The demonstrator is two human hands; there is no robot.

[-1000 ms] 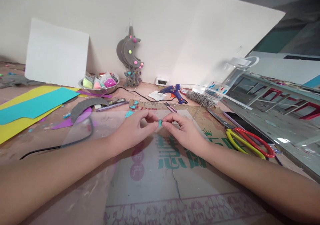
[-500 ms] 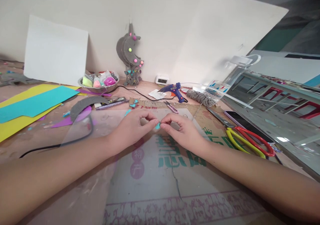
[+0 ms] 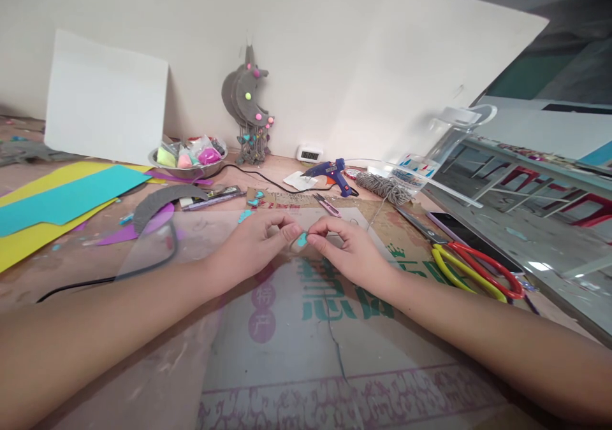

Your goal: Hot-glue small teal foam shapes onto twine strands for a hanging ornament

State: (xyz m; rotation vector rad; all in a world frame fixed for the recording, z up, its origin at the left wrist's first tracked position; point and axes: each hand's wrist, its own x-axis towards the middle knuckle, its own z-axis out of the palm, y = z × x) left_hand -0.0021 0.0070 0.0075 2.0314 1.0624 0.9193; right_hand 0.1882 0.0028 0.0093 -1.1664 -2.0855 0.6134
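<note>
My left hand (image 3: 253, 242) and my right hand (image 3: 347, 246) meet fingertip to fingertip over a clear plastic sheet (image 3: 191, 251) laid on printed cardboard (image 3: 310, 353). Both pinch a small teal piece (image 3: 301, 240) between thumb and fingers. More small teal pieces (image 3: 247, 215) lie just beyond my left hand. A small purple snipper (image 3: 327, 205) lies just beyond my right hand.
Blue glue gun (image 3: 332, 175), grey twine (image 3: 385, 188) and a small clock (image 3: 308, 155) sit at the back. Red and yellow scissors (image 3: 471, 271) and a phone (image 3: 471, 239) lie right. A metal bowl (image 3: 189, 162), teal (image 3: 62, 197) and yellow felt sheets lie left. A grey moon ornament (image 3: 248, 108) leans on the wall.
The two hands have barely shifted; the teal piece sits slightly lower between the fingertips than a second ago.
</note>
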